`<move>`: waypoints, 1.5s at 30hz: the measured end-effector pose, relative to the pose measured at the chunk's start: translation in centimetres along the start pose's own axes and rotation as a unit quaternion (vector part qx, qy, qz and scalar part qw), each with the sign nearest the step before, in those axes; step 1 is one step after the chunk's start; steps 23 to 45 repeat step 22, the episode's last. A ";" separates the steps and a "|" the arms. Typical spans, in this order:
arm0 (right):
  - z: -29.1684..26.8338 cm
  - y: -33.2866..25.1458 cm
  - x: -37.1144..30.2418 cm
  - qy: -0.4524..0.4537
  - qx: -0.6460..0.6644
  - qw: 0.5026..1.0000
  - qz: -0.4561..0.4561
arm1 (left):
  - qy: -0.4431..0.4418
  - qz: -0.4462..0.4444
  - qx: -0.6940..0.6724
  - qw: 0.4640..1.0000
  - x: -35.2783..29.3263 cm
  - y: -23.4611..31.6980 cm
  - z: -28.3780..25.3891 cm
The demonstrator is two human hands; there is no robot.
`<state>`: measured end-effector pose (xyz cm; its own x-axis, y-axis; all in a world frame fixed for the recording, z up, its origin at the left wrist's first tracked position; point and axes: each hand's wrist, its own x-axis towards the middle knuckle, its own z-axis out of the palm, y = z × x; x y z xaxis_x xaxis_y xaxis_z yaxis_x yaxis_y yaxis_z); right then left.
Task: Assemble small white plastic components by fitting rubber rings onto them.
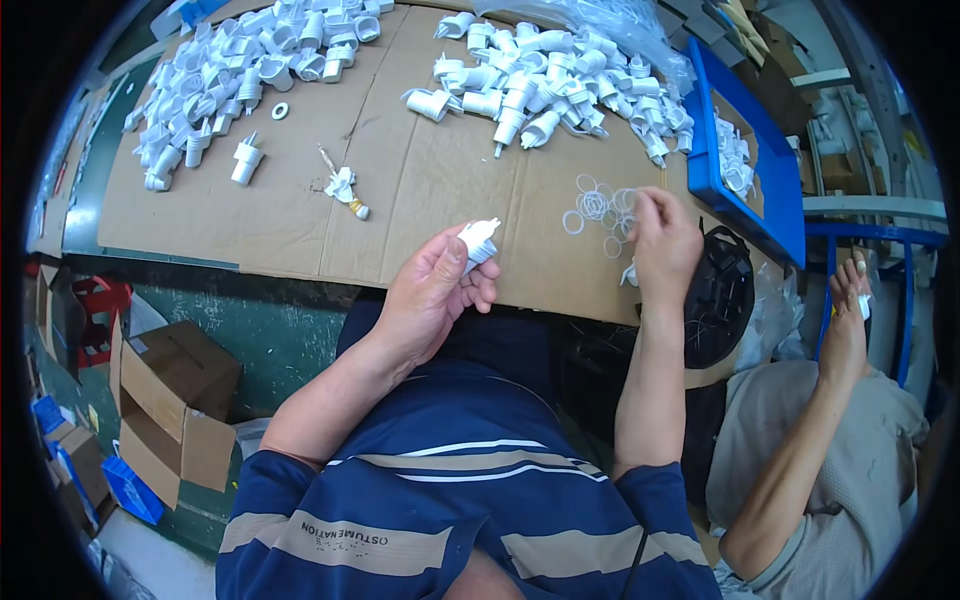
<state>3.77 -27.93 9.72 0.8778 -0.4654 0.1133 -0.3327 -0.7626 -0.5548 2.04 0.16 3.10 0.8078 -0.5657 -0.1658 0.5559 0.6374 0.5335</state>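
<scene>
In my left hand [425,295] is a white plastic fitting [478,245] with a ribbed side and a narrow tip, gripped between thumb and fingers above the table's near edge. My right hand [668,245] is at the right, its thumb and fingertips pinched together beside a loose heap of thin clear rings [594,204]. Whatever the pinch may hold is too small to make out. A small white piece [629,274] lies partly hidden by my right wrist.
Cardboard [400,160] covers the table. White plastic fittings lie piled at the far left [215,85] and far right [550,75]. A single fitting [247,160], a washer [280,111] and a white-wrapped tool [343,187] lie leftward. A blue bin [705,150] stands right; a co-worker's hand [846,320] is beyond.
</scene>
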 end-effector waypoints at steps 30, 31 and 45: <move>-1.5 -2.0 -2.5 -0.036 0.336 0.940 0.038 | -0.115 -0.060 -0.179 0.975 8.2 -1.9 5.5; -1.5 -2.0 -2.5 -0.036 0.336 0.940 0.038 | -0.115 -0.060 -0.179 0.975 8.2 -1.9 5.5; -1.5 -2.0 -2.5 -0.036 0.336 0.940 0.038 | -0.115 -0.060 -0.179 0.975 8.2 -1.9 5.5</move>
